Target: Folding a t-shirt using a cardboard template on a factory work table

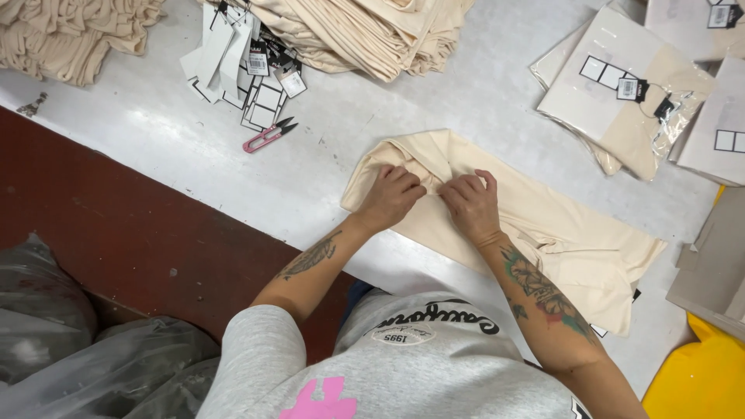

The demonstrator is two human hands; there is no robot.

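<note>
Cream cotton garment (543, 225) is laid flat on the grey table (194, 147) and pinched at its upper fold by both hands, left (390, 198) and right (470, 203), so the cloth is kept taut.

Cream garment (574, 240), pink snips (266, 136)

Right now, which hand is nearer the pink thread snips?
Left. The left hand grips the cream garment, below-right of the pink thread snips; the right hand is farther right.
</note>
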